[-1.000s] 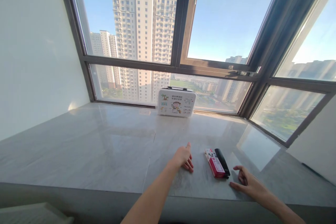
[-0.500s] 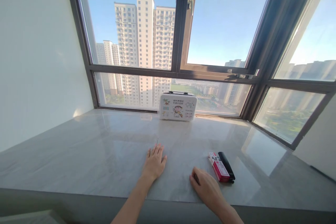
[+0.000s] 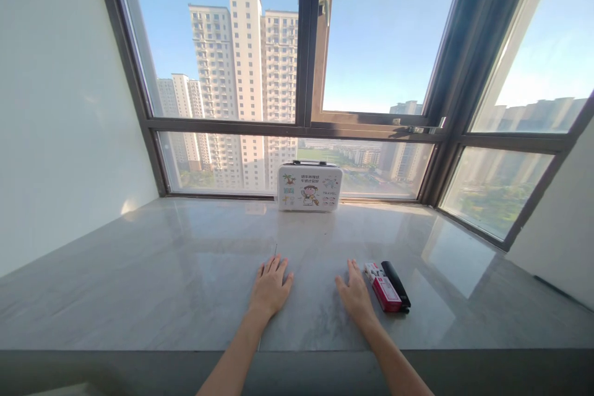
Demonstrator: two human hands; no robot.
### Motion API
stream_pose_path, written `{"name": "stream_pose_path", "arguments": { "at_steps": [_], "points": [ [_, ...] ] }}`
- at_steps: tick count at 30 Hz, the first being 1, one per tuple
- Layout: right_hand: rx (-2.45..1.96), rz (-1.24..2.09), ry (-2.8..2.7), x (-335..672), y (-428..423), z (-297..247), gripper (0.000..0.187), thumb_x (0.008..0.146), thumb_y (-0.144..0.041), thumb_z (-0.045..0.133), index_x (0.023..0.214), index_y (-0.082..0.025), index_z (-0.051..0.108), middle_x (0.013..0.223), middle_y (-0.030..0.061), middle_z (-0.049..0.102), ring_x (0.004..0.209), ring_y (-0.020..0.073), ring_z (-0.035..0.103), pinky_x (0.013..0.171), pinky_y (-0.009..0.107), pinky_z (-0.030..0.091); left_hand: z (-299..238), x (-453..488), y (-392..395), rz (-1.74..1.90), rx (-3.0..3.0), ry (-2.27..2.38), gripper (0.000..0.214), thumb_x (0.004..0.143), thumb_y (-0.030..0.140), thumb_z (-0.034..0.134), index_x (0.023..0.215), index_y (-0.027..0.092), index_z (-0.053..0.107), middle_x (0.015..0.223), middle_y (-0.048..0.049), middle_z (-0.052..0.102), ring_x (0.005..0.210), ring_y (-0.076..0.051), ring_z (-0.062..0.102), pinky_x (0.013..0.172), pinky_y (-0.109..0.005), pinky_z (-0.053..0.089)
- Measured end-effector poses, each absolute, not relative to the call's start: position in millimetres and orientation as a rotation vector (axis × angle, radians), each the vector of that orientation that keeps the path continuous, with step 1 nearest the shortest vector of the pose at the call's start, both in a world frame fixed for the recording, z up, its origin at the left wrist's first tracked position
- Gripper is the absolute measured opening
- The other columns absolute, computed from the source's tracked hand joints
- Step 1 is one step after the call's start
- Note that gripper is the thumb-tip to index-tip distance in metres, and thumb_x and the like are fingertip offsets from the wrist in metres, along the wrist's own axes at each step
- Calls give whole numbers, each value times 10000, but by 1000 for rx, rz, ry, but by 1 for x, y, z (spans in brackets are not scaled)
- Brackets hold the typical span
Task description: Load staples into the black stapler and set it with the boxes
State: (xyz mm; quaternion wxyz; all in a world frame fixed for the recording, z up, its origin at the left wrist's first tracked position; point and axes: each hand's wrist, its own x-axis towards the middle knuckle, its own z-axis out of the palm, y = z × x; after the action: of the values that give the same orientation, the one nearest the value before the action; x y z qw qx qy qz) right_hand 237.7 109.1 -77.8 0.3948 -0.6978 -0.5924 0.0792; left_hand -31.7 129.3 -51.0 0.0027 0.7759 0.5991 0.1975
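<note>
My left hand [image 3: 271, 288] lies palm down on the grey marble sill [image 3: 153, 297], its fingers stretched out and nothing in it. A thin dark line on the stone runs out just beyond its fingertips. To the right, my right hand [image 3: 355, 294] rests on the same surface with its fingers extended, also holding nothing. Close beside it lies a small red and white box [image 3: 386, 289]. A black stapler-like object [image 3: 396, 288] lies along the right side of that box; its exact kind is hard to make out.
A white carry case [image 3: 310, 189] with cartoon prints and a black handle stands upright against the window frame [image 3: 218, 127] at the back. A white wall [image 3: 60, 105] bounds the sill on the left. The sill's front edge [image 3: 139, 351] runs just in front of me.
My right hand has gone from curled to flat with its fingers stretched forward. The left hand stays in place. The view has shifted slightly.
</note>
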Motion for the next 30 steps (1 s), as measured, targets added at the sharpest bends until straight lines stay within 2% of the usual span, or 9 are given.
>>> {"name": "stream_pose_path", "arguments": {
  "at_steps": [4, 14, 20, 23, 27, 30],
  "points": [
    [-1748, 213, -1365, 246, 119, -78, 732, 874, -385, 444, 1497, -10, 363, 1575, 211, 302, 1485, 291, 223, 1222, 442, 190, -49, -30, 129, 617, 2431, 1902, 544, 989, 476, 337, 1483, 271, 438, 1599, -61, 339, 1488, -250, 263, 1224, -470, 174],
    [-1730, 218, -1246, 245, 117, -73, 770, 894, -423, 419, 1550, -49, 267, 1588, 178, 289, 1487, 302, 209, 1219, 446, 202, -50, -26, 119, 580, 2448, 1895, 597, 990, 475, 302, 1543, 255, 342, 1623, -66, 283, 1509, -272, 201, 1231, -495, 99],
    [-1827, 124, -1408, 237, 113, -68, 744, 913, -397, 380, 1524, 20, 297, 1557, 220, 329, 1469, 303, 248, 1212, 431, 194, -49, -25, 109, 581, 2437, 1919, 601, 997, 493, 273, 1553, 269, 319, 1634, -55, 254, 1519, -260, 169, 1230, -513, 79],
    [-1904, 99, -1664, 223, 106, -67, 709, 938, -401, 388, 1539, -32, 324, 1568, 187, 329, 1482, 310, 213, 1205, 460, 170, -50, -25, 106, 585, 2438, 1929, 600, 1001, 500, 265, 1555, 275, 315, 1636, -48, 249, 1521, -253, 164, 1231, -513, 81],
    [-1930, -22, -1933, 202, 91, -60, 664, 981, -455, 367, 1554, -120, 347, 1612, 140, 247, 1500, 331, 126, 1198, 522, 68, -49, -25, 105, 577, 2452, 1925, 602, 1002, 499, 264, 1555, 266, 317, 1638, -51, 241, 1522, -264, 158, 1229, -518, 90],
    [-1992, -79, -1974, 190, 82, -53, 656, 997, -474, 333, 1569, -153, 317, 1631, 122, 195, 1504, 328, 97, 1190, 537, 43, -48, -24, 104, 540, 2465, 1951, 603, 1003, 498, 259, 1555, 261, 318, 1640, -50, 236, 1521, -272, 158, 1227, -524, 94]
  ]
}}
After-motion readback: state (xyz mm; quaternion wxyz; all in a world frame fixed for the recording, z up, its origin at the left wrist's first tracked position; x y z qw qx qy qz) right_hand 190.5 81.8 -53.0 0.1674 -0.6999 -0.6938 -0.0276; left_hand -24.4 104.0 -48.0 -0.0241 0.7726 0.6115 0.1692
